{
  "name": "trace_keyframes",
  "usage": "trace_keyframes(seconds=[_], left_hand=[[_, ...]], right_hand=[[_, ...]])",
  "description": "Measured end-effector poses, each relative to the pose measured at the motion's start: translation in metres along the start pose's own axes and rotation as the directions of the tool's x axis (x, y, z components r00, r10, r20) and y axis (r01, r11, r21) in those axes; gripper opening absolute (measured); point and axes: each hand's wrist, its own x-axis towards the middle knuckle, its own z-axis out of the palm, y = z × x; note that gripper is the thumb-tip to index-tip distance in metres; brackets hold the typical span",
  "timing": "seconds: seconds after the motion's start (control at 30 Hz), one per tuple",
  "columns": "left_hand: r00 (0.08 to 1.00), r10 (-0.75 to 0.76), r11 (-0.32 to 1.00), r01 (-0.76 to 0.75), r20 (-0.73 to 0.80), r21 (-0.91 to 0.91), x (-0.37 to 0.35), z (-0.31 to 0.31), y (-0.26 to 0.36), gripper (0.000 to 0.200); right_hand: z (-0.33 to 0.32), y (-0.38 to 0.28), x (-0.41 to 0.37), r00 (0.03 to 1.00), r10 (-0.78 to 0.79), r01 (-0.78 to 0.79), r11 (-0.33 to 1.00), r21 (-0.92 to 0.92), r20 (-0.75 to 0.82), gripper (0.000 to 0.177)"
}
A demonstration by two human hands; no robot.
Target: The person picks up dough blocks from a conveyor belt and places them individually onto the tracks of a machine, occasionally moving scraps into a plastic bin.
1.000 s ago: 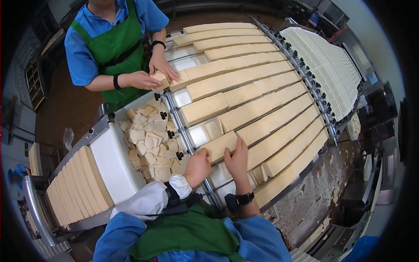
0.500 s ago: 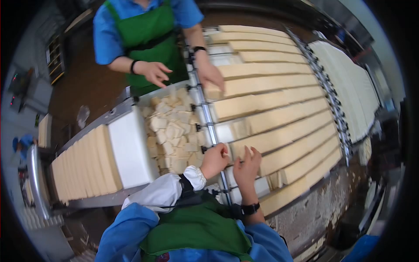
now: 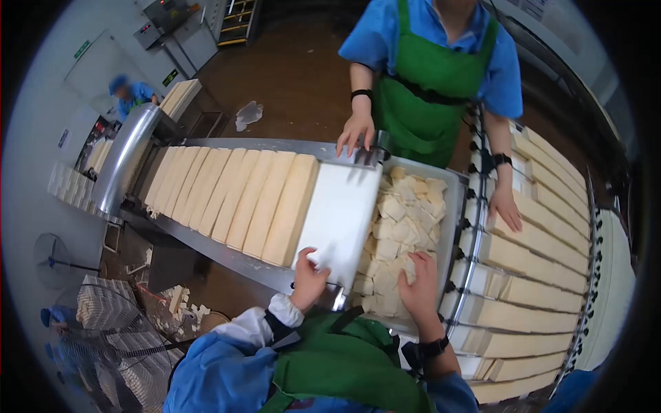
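My left hand [image 3: 310, 281] is over the near edge of a white conveyor belt [image 3: 339, 206], fingers curved and apart, holding nothing. Beside it on the belt lie long blocks of stacked, pale, thin dough-like sheets [image 3: 279, 210]. My right hand [image 3: 420, 286] hovers at the near right part of a plastic bin [image 3: 449, 206], fingers apart and empty. Loose square sheets [image 3: 396, 224] fill that bin in a heap. On the right, more long rows of stacked sheets [image 3: 530, 292] lie side by side in a slotted rack.
Across from me a co-worker in a green apron [image 3: 430, 103] has one hand at the belt's far edge and the other on a stack. A metal rail [image 3: 475, 237] runs between bin and rows. Scraps [image 3: 182, 303] litter the floor at left.
My view has turned left. Both my hands have left the stacked rows; the left is now at the belt, the right over the bin. The co-worker's left-side hand has moved to the belt edge.
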Motion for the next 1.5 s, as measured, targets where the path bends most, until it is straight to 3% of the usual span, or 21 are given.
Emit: trace_keyframes(seconds=[0.1,0.2,0.33,0.37,0.47,0.5,0.63,0.77,0.8,0.87,0.97,1.03,1.07,1.17,1.3,1.4,1.43,1.5], left_hand=[[0.982,-0.109,0.994,0.108,-0.153,-0.014,0.013,-0.037,-0.064,0.07],[0.951,-0.295,0.951,0.283,-0.089,-0.124,0.019,-0.069,-0.06,0.078],[0.942,-0.314,0.877,0.335,0.117,-0.344,0.035,-0.093,-0.066,0.094],[0.937,-0.288,0.89,0.339,0.2,-0.305,0.042,-0.099,-0.08,0.1],[0.885,-0.304,0.915,0.375,0.351,-0.152,0.051,-0.127,-0.042,0.1],[0.847,-0.349,0.911,0.407,0.401,-0.065,0.059,-0.133,-0.048,0.101],[0.794,-0.313,0.88,0.449,0.521,-0.157,0.073,-0.148,-0.058,0.103],[0.722,-0.305,0.841,0.511,0.621,-0.181,0.08,-0.162,-0.038,0.107],[0.659,-0.367,0.802,0.582,0.657,-0.136,0.082,-0.161,-0.041,0.109],[0.684,-0.342,0.78,0.589,0.644,-0.21,0.082,-0.154,-0.044,0.107],[0.677,-0.442,0.744,0.644,0.589,-0.181,0.085,-0.148,-0.021,0.103],[0.738,-0.413,0.8,0.574,0.534,-0.174,0.082,-0.131,-0.04,0.1],[0.762,-0.399,0.825,0.541,0.509,-0.163,0.083,-0.122,-0.051,0.099],[0.819,-0.172,0.966,0.25,0.547,-0.07,0.084,-0.111,-0.053,0.101],[0.792,-0.108,0.933,-0.127,0.601,0.336,0.098,-0.109,-0.027,0.098],[0.787,-0.061,0.835,-0.296,0.614,0.463,0.11,-0.096,-0.037,0.097],[0.777,-0.029,0.8,-0.359,0.629,0.48,0.114,-0.093,-0.041,0.096],[0.856,-0.002,0.608,-0.41,0.517,0.68,0.112,-0.08,-0.05,0.092]], right_hand=[[0.068,-0.017,0.054,0.985,-0.115,0.104,0.991,0.082,0.131,0.044],[0.148,-0.035,0.108,0.951,-0.188,0.177,0.982,0.066,0.244,0.049],[0.245,-0.074,0.174,0.911,-0.239,0.246,0.969,0.023,0.335,0.057],[0.267,-0.08,0.188,0.892,-0.217,0.234,0.972,0.005,0.396,0.061],[0.311,-0.094,0.213,0.908,-0.193,0.252,0.961,-0.117,0.371,0.065],[0.32,-0.094,0.218,0.905,-0.131,0.214,0.963,-0.166,0.405,0.067],[0.331,-0.093,0.212,0.901,-0.014,0.184,0.918,-0.35,0.434,0.069],[0.331,-0.098,0.217,0.928,-0.012,0.161,0.915,-0.37,0.373,0.066],[0.331,-0.102,0.225,0.935,-0.002,0.146,0.914,-0.378,0.356,0.066],[0.333,-0.114,0.244,0.93,0.061,0.099,0.909,-0.406,0.363,0.067],[0.319,-0.131,0.26,0.873,0.214,0.03,0.874,-0.485,0.439,0.072],[0.302,-0.137,0.26,0.831,0.285,0.021,0.842,-0.539,0.478,0.076],[0.296,-0.126,0.256,0.862,0.294,0.005,0.81,-0.587,0.413,0.076],[0.253,-0.075,0.236,0.898,0.359,-0.105,0.736,-0.669,0.254,0.081],[0.159,-0.025,0.206,0.728,0.611,-0.476,0.777,-0.412,0.311,0.09],[0.101,-0.037,0.154,0.839,0.394,-0.374,0.918,-0.128,0.374,0.093],[0.095,-0.029,0.138,0.84,0.322,-0.248,0.944,-0.217,0.437,0.092],[0.092,-0.01,0.102,0.79,0.238,-0.012,0.927,-0.374,0.566,0.092]])
